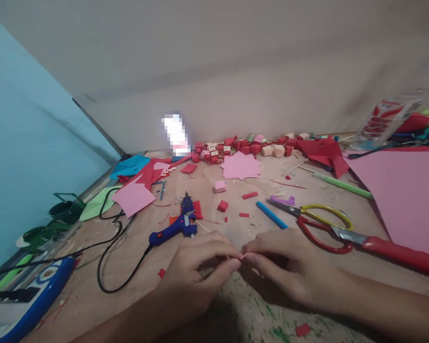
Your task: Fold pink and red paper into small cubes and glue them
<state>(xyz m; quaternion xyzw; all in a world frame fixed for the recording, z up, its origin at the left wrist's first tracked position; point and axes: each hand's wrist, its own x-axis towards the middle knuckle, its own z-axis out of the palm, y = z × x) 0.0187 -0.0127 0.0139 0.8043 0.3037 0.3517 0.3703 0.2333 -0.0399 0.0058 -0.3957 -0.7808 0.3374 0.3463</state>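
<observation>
My left hand (203,267) and my right hand (289,267) meet near the front middle of the table, fingertips pinched together. Between them is a small pink piece of paper (243,257), mostly hidden by the fingers. Beyond my left hand lies a blue hot glue gun (175,228) with its nozzle pointing away. Just past my right hand are a blue marker (271,215) and red- and yellow-handled scissors (314,224). A pink paper cube (220,186) and a red paper cube (222,206) sit farther ahead.
Several small red, pink and cream cubes (236,145) line the wall behind pink star-shaped paper (240,166). A lit phone (176,133) leans there. Large pink paper (407,200) and a plastic bottle (389,119) are right. A black cord (99,267) and a blue-white power strip (43,295) occupy the left.
</observation>
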